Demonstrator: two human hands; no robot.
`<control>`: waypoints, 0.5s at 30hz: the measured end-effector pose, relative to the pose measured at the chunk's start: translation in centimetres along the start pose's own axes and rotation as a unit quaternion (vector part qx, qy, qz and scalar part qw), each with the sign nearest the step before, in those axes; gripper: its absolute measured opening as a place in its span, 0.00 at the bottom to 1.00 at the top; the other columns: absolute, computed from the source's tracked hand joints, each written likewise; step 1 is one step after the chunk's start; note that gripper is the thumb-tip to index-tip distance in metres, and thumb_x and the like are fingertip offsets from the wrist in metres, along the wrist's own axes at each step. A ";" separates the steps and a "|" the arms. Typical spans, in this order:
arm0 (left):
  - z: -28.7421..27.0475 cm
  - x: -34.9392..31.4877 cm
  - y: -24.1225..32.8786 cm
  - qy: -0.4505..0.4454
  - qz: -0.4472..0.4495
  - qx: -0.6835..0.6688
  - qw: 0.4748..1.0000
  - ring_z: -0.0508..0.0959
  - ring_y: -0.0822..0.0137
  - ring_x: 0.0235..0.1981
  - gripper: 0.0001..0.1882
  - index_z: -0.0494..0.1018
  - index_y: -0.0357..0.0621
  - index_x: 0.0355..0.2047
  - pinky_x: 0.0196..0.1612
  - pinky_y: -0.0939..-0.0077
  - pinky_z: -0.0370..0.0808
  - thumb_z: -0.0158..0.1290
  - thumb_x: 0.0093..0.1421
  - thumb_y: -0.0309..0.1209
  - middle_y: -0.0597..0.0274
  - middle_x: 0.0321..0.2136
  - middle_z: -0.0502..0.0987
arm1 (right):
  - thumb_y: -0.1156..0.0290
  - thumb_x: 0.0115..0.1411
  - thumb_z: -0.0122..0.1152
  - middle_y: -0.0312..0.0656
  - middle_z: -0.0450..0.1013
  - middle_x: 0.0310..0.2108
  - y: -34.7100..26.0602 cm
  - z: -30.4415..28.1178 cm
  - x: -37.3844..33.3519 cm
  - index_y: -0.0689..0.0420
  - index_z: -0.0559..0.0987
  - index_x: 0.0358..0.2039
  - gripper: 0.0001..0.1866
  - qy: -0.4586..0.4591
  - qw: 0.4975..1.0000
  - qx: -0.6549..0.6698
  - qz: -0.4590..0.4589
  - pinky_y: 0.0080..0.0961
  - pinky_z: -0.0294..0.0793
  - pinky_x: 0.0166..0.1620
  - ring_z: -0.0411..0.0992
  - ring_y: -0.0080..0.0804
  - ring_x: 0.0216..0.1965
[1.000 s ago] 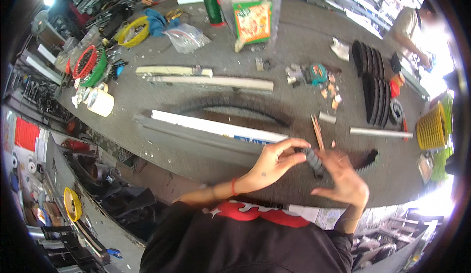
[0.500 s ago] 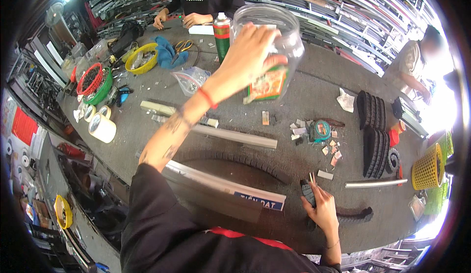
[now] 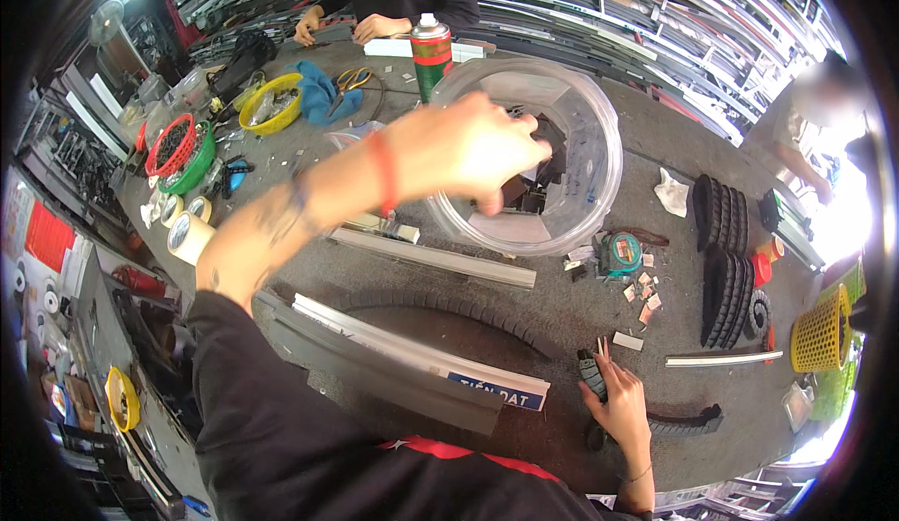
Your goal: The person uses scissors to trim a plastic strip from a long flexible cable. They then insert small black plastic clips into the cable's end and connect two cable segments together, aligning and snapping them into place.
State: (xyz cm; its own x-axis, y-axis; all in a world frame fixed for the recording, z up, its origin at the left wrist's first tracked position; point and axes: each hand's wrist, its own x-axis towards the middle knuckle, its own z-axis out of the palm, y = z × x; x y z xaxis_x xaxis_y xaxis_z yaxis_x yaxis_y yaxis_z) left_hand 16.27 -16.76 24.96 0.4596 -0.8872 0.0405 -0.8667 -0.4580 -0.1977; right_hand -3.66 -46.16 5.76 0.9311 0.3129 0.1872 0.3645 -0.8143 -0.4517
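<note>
My left hand (image 3: 492, 151) is at a clear plastic jar (image 3: 609, 151), whose wide mouth is tipped toward me. The fingers and thumb reach over the left rim, and motion blurs them. Dark flat pieces (image 3: 552, 161) lie inside the jar. Down at the right, my right hand (image 3: 621, 407) is closed around a dark grey ribbed piece (image 3: 590, 371). Two thin pale points (image 3: 604, 345) stick up beside its fingers; what they belong to is unclear. A small pale block (image 3: 627, 341) lies just beyond this hand.
Near me are a long white profile (image 3: 375, 345) and a curved black ribbed strip (image 3: 449, 308). A tape measure (image 3: 622, 251) lies among small scraps. Black ribbed bundles (image 3: 721, 212) sit at right. A spray can (image 3: 431, 58) stands behind the jar; a co-worker's hands (image 3: 379, 28) are beyond it.
The jar has tipped toward me, so its mouth and the dark pieces inside now show. My left hand has moved from its side to over the rim. My right hand has barely moved.
</note>
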 end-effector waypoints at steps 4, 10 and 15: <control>0.6 9.1 -1.2 -0.312 -0.110 0.112 0.937 0.78 0.58 0.41 0.27 0.77 0.48 0.40 0.44 0.61 0.74 0.69 0.37 0.40 0.62 0.40 0.79 | 0.69 0.48 0.65 0.51 0.74 0.32 -0.2 0.1 -0.1 0.66 0.70 0.45 0.25 0.019 0.999 -0.010 -0.023 0.34 0.71 0.33 0.72 0.47 0.27; 6.8 13.4 -2.2 -0.065 -0.138 0.026 0.988 0.80 0.54 0.30 0.09 0.80 0.43 0.28 0.36 0.58 0.76 0.56 0.43 0.28 0.56 0.25 0.80 | 0.69 0.48 0.65 0.52 0.74 0.33 -0.1 0.3 -0.8 0.66 0.71 0.44 0.24 -0.003 1.000 -0.018 -0.006 0.34 0.71 0.33 0.72 0.47 0.28; 10.3 11.9 -4.5 0.010 -0.067 0.084 0.994 0.80 0.55 0.30 0.08 0.78 0.41 0.24 0.31 0.60 0.77 0.51 0.48 0.29 0.51 0.28 0.79 | 0.69 0.47 0.65 0.51 0.75 0.35 -1.3 -0.8 -0.1 0.65 0.65 0.53 0.33 -0.013 1.000 -0.014 -0.005 0.33 0.72 0.35 0.74 0.47 0.27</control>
State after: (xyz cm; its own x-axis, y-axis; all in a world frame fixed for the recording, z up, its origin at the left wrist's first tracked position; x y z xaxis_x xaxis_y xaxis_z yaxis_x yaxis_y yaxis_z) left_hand 27.62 -24.70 16.22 0.5636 -0.8203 0.0976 -0.7522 -0.5585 -0.3497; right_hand -4.26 -45.53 7.04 0.9277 0.3330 0.1688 0.3734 -0.8244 -0.4254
